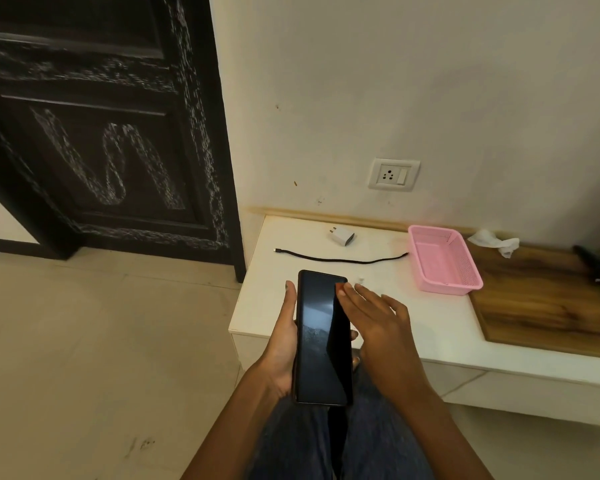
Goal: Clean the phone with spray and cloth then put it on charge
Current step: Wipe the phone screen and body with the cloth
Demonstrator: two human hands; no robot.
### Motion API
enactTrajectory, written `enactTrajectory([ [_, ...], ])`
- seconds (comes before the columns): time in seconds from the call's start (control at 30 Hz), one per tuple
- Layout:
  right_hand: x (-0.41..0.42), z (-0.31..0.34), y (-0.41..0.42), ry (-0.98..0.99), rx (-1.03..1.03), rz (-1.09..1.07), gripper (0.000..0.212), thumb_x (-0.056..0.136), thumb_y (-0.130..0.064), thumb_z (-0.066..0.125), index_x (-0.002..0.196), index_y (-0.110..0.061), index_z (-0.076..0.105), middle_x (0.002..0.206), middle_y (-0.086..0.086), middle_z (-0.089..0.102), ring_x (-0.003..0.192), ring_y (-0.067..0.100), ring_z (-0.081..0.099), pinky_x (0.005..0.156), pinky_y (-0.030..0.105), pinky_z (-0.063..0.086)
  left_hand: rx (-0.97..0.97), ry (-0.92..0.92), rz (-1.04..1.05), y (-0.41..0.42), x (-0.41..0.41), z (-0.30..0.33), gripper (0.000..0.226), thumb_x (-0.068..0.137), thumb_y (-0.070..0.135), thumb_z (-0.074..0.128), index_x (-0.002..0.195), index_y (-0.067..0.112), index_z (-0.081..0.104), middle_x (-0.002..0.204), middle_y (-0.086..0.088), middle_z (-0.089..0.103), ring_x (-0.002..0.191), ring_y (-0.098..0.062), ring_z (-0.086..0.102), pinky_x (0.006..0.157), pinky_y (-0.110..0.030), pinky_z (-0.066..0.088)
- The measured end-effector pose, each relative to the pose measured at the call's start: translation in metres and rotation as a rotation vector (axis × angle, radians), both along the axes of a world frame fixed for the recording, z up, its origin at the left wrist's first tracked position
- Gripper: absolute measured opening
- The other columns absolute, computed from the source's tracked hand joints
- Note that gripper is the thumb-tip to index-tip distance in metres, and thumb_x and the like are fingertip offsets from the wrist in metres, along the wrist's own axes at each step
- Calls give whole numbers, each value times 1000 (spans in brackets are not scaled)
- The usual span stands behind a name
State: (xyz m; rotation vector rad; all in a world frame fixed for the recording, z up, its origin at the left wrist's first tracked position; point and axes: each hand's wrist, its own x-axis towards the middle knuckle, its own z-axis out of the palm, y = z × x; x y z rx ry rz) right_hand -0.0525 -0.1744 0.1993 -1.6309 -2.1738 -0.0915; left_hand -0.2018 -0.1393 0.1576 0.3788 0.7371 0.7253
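The left hand (284,344) grips a dark phone (323,337) from beneath, thumb along its left edge and fingertips curling round the right edge, holding it screen up over the person's lap and the near edge of the white tabletop (413,323). The right hand (378,320) is spread flat with straight fingers, its fingertips touching the phone's upper right edge. On the tabletop behind lie a white charger plug (342,235) and, just in front of it, a black cable (340,259) stretched out, its right end reaching a pink basket (444,259). A crumpled white cloth (494,241) lies beyond the basket on the wooden surface (548,306). A wall socket (394,174) sits above the plug. A dark door (101,133) stands to the left
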Motion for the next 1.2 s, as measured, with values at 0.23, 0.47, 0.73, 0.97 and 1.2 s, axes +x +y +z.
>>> enactTrajectory([
  [0.23, -5, -5, -11, -38, 9, 25, 73, 50, 7, 83, 119, -8, 63, 122, 5, 64, 108, 26, 62, 86, 35, 33, 18, 49, 33, 3, -7, -7, 90, 67, 85, 38, 121, 18, 66, 120, -16, 67, 109, -33, 65, 88, -43, 54],
  [0.47, -3, 8, 7, -42, 1, -75, 86, 37, 9, 80, 120, -6, 63, 120, 6, 65, 105, 31, 63, 75, 44, 49, 3, 25, -40, 1, -1, -7, 90, 74, 83, 37, 115, 9, 69, 104, -21, 69, 88, -32, 68, 84, -44, 55],
  [0.73, -16, -7, -21, -6, -23, 21, 76, 48, 11, 80, 119, -9, 64, 120, 2, 65, 104, 23, 60, 80, 33, 41, 26, 106, 42, 8, -14, -12, 76, 75, 80, 36, 102, 22, 76, 109, -13, 72, 97, -26, 70, 72, -33, 58],
  [0.97, -11, 8, 4, -2, 41, -49, 75, 47, 14, 68, 118, -8, 64, 117, 5, 67, 104, 34, 62, 73, 47, 50, 68, 121, 32, 5, -6, -8, 74, 78, 79, 35, 106, 23, 74, 106, -13, 73, 93, -26, 71, 76, -35, 57],
  [1.2, -19, -4, -14, 6, 43, -10, 68, 54, 7, 75, 119, -10, 64, 120, 2, 65, 105, 25, 58, 80, 38, 47, 38, 64, 71, 7, -14, -6, 78, 76, 79, 37, 109, 19, 73, 115, -15, 70, 101, -28, 68, 88, -40, 54],
])
